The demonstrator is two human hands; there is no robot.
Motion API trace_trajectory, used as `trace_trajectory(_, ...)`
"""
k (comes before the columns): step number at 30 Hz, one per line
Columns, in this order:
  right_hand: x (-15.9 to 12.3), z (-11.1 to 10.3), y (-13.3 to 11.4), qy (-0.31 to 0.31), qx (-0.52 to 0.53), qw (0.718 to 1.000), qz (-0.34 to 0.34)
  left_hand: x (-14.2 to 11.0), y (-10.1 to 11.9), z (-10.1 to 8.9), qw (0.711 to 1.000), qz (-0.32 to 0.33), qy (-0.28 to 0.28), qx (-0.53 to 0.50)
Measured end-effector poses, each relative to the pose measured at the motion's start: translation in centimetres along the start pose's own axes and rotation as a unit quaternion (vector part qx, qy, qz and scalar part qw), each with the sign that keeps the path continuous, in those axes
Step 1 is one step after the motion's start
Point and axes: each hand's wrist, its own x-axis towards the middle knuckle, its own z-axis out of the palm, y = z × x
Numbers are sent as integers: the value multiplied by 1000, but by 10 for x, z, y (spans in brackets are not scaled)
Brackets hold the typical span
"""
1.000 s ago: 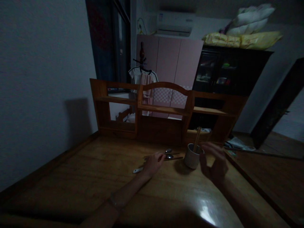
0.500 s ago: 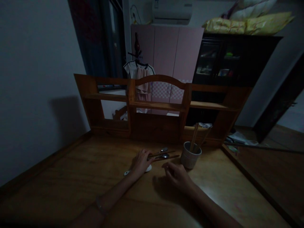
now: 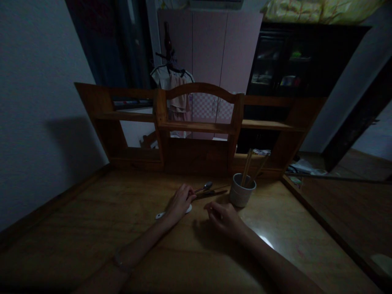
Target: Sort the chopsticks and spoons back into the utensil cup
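My left hand (image 3: 179, 203) is closed at the fingertips on the handle end of a metal spoon (image 3: 208, 185), low over the wooden desk. Several brown chopsticks (image 3: 216, 193) lie beside that spoon and point right from my fingers; a second, darker spoon bowl among them is hard to make out. Partly under my left wrist lies a white spoon (image 3: 159, 215). My right hand (image 3: 223, 218) is loosely curled above the desk, with nothing visible in it. Just beyond it stands a grey cup (image 3: 241, 197) with upright chopsticks (image 3: 246, 168) leaning in it.
A wooden shelf unit (image 3: 196, 130) closes off the back of the desk (image 3: 128, 208). A raised edge (image 3: 324, 222) runs along the right side, and a wall (image 3: 39, 134) is on the left. Behind are pink cabinets (image 3: 208, 53) and a clothes stand with shirts (image 3: 176, 81).
The view has tilted down, so the room shifts upward. My left fingers have moved slightly right along the utensils and closed on the spoon handle. My right hand stays curled near the cup.
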Motion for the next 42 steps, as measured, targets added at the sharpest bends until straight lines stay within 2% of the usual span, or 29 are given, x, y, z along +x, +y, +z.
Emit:
trace_trajectory(7,1,2,4,7,-5,1000,2,-1,4,0,999,16,-48,-12)
trace_trajectory(21,1,1,2,7,2,1000,12,-2,9,1,989,43,-68,124)
trace_trajectory(29,0,1,3,-4,-6,1000,16,-4,1,13,986,40,-62,147)
trace_trajectory(34,1,3,6,5,-4,1000,15,-7,-3,6,990,44,-32,131)
trace_trajectory(36,3,4,7,31,-6,999,14,-4,0,-2,989,57,-9,135)
trace_trajectory(38,5,4,8,84,-15,996,7,-1,7,-11,982,84,14,166)
trace_trajectory(42,9,2,8,163,-8,987,-7,4,29,-26,950,168,43,258)
